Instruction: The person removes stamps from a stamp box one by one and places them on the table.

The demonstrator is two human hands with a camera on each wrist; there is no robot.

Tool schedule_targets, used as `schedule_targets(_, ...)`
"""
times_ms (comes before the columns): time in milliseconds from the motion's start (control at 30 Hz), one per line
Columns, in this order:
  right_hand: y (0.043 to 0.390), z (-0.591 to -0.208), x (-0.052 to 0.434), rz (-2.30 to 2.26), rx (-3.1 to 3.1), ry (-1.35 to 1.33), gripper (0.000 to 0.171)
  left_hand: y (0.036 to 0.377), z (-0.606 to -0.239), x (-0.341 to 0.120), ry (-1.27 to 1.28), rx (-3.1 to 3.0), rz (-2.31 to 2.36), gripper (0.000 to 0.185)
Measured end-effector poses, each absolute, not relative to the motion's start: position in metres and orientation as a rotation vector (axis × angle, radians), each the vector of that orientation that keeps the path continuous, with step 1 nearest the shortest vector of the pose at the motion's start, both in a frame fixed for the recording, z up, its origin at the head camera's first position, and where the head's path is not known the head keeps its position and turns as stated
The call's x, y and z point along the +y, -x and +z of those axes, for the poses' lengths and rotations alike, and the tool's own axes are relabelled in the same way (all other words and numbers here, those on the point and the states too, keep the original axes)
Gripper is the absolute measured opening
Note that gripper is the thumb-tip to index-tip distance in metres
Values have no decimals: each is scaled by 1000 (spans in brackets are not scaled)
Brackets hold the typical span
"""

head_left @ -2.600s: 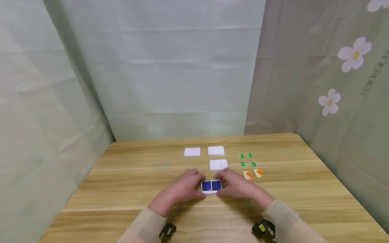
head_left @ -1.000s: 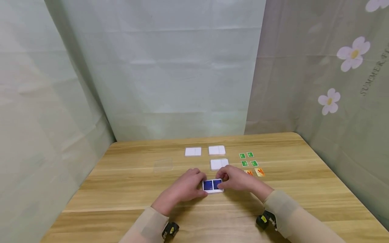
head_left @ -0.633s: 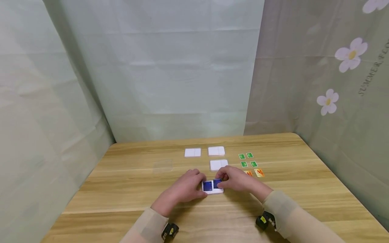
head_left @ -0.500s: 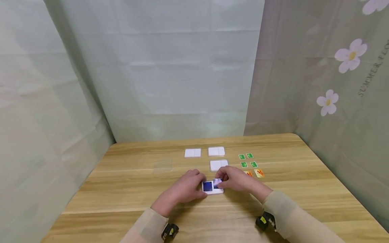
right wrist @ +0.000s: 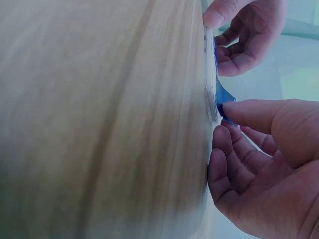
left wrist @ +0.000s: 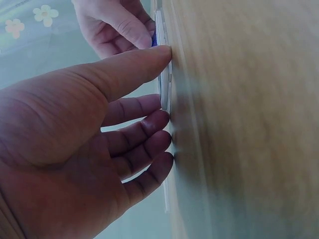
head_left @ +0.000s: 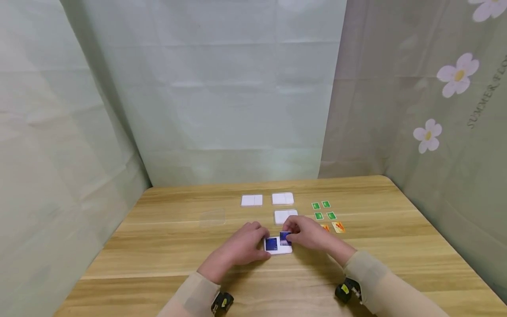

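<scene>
Beyond the hands [head_left: 273,240], three white tiles [head_left: 284,215]

Even, soft lighting; head view sharp, wrist views partly blurred.
Diffuse light falls from above and in front, leaving only faint shadows under the hands on the surface [head_left: 158,246] and no glare. The head view bends straight lines near its edges. In both wrist views the wood grain close to the lens is smeared and out of focus, while the fingers [left wrist: 144,132] stay moderately sharp.
</scene>
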State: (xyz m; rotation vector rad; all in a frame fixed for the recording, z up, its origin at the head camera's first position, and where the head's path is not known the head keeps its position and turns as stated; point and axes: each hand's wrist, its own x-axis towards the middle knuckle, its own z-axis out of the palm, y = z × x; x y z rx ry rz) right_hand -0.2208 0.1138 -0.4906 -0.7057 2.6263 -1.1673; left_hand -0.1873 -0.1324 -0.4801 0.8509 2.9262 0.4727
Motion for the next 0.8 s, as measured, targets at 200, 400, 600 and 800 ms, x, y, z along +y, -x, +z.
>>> schedule_targets(200,222,-488,119,-1226,2602,724,10,187,-480,-132,-853,2920,479,47)
schedule_targets(400,225,-480,127,-1283,2572,735,6,190,-481,-131,-837,2933,443,47)
schedule_targets(600,225,-476,142,-1269,2602,710,5,189,-481,-131,-828,2928,448,47)
schedule_targets(800,226,-475,164,-1266,2635,773,5,186,-480,-131,-856,2931,454,47)
